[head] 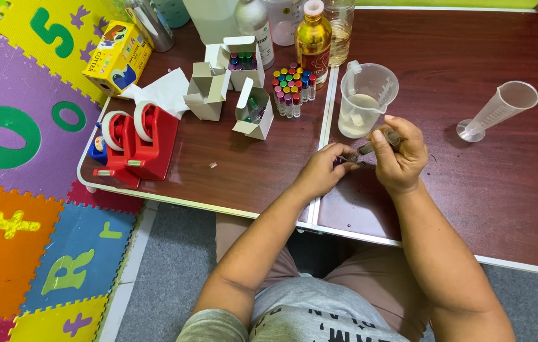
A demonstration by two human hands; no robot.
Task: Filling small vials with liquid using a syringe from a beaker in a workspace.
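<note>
A dark wood counter [471, 190] sits over bright foam mats, with a plastic jug [365, 100] of pale liquid on it. Just below the jug, the right hand [398, 155] pinches a thin dropper [376, 144]; the left hand [322, 172] pinches a tiny vial [343, 159] at its tip. Both look light, slippery and fragile, best gripped along their sides.

Worktop [503, 190] looks like dark glossy wood laminate with a pale trim. The jug [365, 98] at 12 o'clock from the hands is cloudy see-through plastic, same as the measuring cylinder [498, 111] at 2 o'clock. Tape dispensers [142, 142] are shiny red plastic, little boxes [231, 79] matt white card, floor mat [22, 209] soft matt foam.
</note>
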